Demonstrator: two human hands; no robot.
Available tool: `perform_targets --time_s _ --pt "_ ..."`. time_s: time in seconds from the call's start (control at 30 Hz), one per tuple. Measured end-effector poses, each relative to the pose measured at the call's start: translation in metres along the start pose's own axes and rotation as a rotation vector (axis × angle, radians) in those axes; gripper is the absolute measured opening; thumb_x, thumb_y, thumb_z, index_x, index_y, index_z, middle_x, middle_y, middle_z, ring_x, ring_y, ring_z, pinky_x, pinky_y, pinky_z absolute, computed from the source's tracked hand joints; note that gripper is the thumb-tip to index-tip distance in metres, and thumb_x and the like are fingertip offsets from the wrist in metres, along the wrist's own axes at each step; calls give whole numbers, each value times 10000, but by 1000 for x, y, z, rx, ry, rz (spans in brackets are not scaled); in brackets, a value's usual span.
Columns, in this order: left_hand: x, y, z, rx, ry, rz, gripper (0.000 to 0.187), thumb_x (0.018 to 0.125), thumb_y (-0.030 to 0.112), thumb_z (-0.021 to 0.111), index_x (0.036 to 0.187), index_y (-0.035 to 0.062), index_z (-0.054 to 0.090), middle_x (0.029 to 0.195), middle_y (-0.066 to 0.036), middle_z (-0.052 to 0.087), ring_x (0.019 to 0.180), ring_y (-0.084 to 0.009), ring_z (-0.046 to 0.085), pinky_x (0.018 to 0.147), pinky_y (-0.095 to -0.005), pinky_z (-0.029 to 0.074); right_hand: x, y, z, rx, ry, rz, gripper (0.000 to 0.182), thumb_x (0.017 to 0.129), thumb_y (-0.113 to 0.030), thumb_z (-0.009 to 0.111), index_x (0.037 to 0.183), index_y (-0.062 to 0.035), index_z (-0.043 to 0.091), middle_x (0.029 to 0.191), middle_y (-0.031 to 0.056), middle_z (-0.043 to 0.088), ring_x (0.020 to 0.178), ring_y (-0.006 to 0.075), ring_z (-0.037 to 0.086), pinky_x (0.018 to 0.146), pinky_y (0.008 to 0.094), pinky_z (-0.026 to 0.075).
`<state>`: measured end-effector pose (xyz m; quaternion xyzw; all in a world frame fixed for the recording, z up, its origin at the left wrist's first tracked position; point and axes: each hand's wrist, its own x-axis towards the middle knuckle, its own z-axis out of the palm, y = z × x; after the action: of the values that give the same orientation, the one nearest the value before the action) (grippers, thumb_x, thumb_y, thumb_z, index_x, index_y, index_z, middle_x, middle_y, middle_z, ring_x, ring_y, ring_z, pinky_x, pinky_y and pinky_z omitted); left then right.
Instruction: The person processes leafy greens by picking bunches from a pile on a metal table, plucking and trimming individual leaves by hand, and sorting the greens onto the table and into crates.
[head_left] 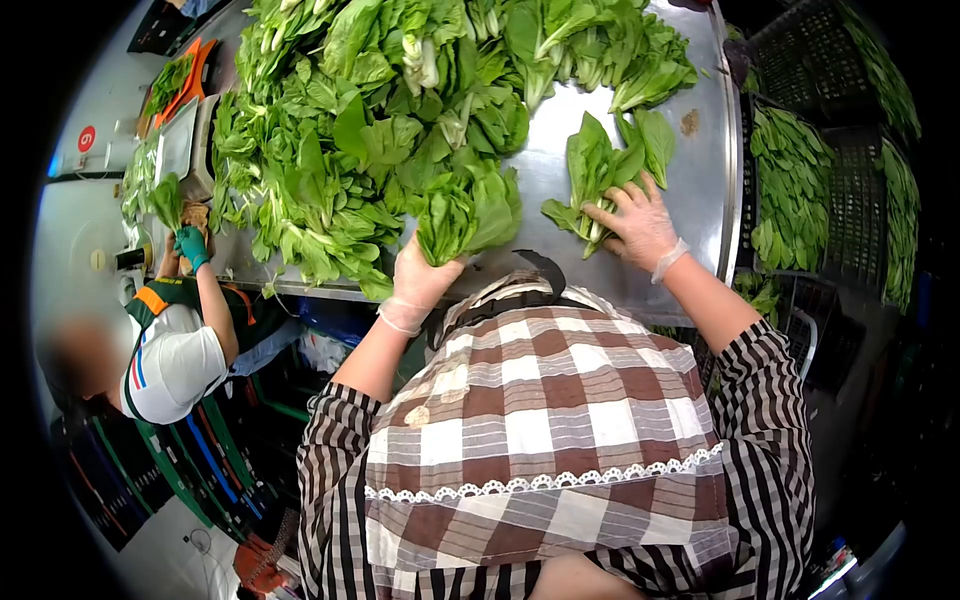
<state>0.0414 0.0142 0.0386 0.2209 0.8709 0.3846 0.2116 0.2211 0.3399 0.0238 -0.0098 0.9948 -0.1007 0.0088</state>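
Greens in a full bunch (468, 208) were clamped in the left hand (424, 278), its fingers closed round the stem end and the leaves fanning out away from the wearer, over the near edge of the table. The right hand (640, 225) had its fingers parted and reached onto a smaller cluster (592, 165) lying on the metal, fingertips touching the stems; how firmly they pressed could not be told. A broad leaf (655, 145) lay just beyond those fingers. Both hands wore thin, see-through gloves, with loose cuffs at the wrists.

Bare steel of the table (556, 140) showed between the two hands and along the right side, where a small brown smear (690, 122) marked it. A large heap (330, 150) of the same greens covered the table's middle and left, its near leaves spilling over the edge, and more bunches (600, 50) lay across the far side.

To the right of the table, black crates (850, 185) held packed greens. Off to the left, a co-worker (180, 350) in a white top held greens in a teal-gloved hand (192, 247), near a metal tray (178, 140) and an orange container (186, 85).
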Motion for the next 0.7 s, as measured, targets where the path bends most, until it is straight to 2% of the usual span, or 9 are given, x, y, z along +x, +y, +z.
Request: perform_targets --time_s 0.03,0.1,0.2,0.33,0.47,0.5,0.57,0.63,0.7 --pt "2 8 3 -95 -10 -17 507 718 219 819 1155 36 640 1019 -169 719 929 -291 707 817 -365 547 -6 1 -4 -2 40 3 642 686 -262 809 1293 -299 601 1209 58 571 1174 262 523 1175 535 211" --pt "9 30 7 -243 -58 -27 392 753 157 795 1093 5 669 980 -115 736 880 -199 701 792 -332 544 -19 3 -12 -15 126 5 624 693 -235 803 1286 -253 608 1227 62 570 1172 265 530 1139 507 296" --pt "15 81 8 -445 -172 -47 353 802 141 742 1093 -42 661 985 -68 716 826 -147 660 758 -312 539 -39 -1 1 260 263 331 555 745 -202 771 1272 -147 607 1161 82 613 1035 259 610 963 417 467" --pt "43 100 52 -822 -155 -215 393 869 203 673 1164 -47 600 986 -111 685 794 -216 655 743 -337 546 -42 -1 36 796 277 880 522 842 -257 714 1282 -17 567 978 123 670 762 240 665 733 333 533" --pt "86 91 94 -963 -310 -584 388 893 228 669 1153 -47 585 974 -147 685 801 -268 681 722 -391 570 -30 -7 42 982 292 1010 788 852 -384 724 1421 64 413 1075 206 668 913 257 680 824 350 525" --pt "94 79 109 -936 -362 -647 403 892 236 675 1170 -40 581 989 -139 684 820 -257 677 725 -389 568 -22 -7 43 1073 297 1019 793 864 -363 727 1439 60 382 1094 184 654 922 228 662 817 330 523" --pt "92 93 127 -918 -394 -625 460 845 258 717 1165 -46 590 972 -139 680 754 -238 669 664 -408 569 -7 -6 51 1253 307 1034 810 888 -322 735 1476 50 321 1133 138 627 940 172 626 805 291 519" --pt "97 103 136 -932 -490 -567 457 851 235 710 1219 -5 582 1030 -111 676 835 -228 671 709 -370 570 19 -5 52 1450 395 946 948 831 -455 758 1477 74 309 1318 251 559 1231 284 539 1027 342 424" --pt "95 117 145 -942 -448 -481 446 866 214 705 1237 -1 580 1057 -92 676 891 -210 651 805 -353 540 24 -3 30 1631 429 832 954 824 -426 780 1475 76 297 1372 212 517 1281 261 485 1077 340 375"
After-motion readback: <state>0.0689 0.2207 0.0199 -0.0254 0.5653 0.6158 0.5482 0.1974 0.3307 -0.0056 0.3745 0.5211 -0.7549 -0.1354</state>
